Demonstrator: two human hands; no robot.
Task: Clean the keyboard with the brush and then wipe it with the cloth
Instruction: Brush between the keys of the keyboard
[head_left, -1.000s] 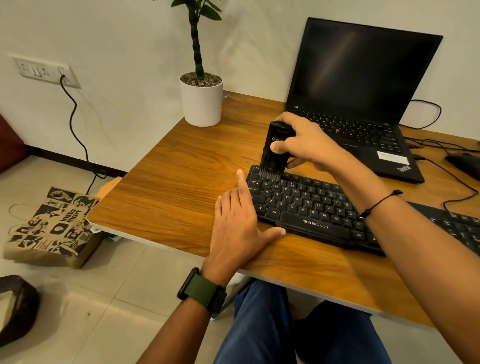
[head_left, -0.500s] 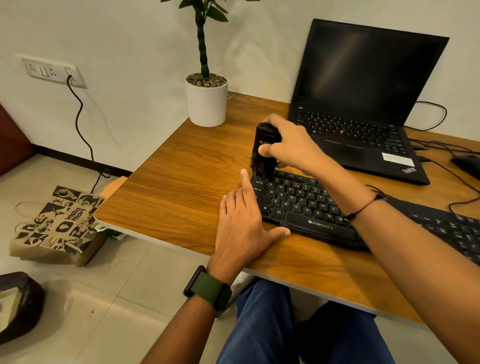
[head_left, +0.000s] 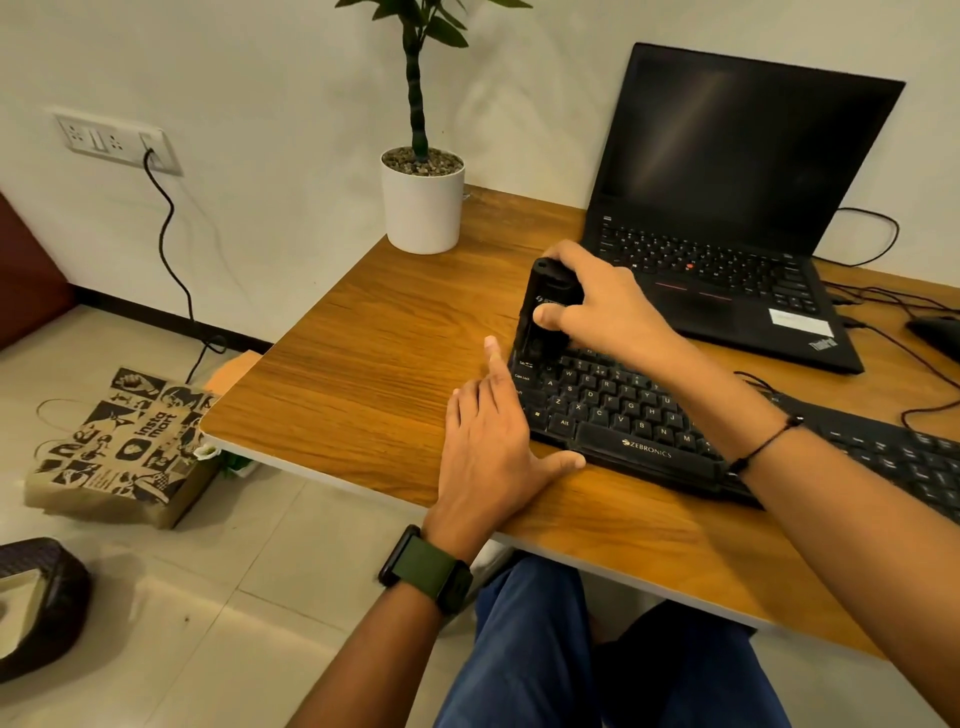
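A black Zebronics keyboard (head_left: 644, 415) lies across the wooden desk (head_left: 363, 374). My right hand (head_left: 602, 306) grips a black brush (head_left: 540, 312) upright, its bristle end down on the keyboard's far left corner. My left hand (head_left: 493, 441) lies flat on the desk against the keyboard's left edge, fingers straight and the thumb along its front edge. No cloth is in view.
An open black laptop (head_left: 727, 208) stands behind the keyboard. A white pot with a plant (head_left: 423, 202) sits at the desk's back left corner. Cables and a dark mouse (head_left: 935, 332) lie at the right. A paper bag (head_left: 124, 447) rests on the floor.
My right hand has moved the brush left along the keyboard's top rows to its far left corner. My left hand has stayed flat beside the keyboard.
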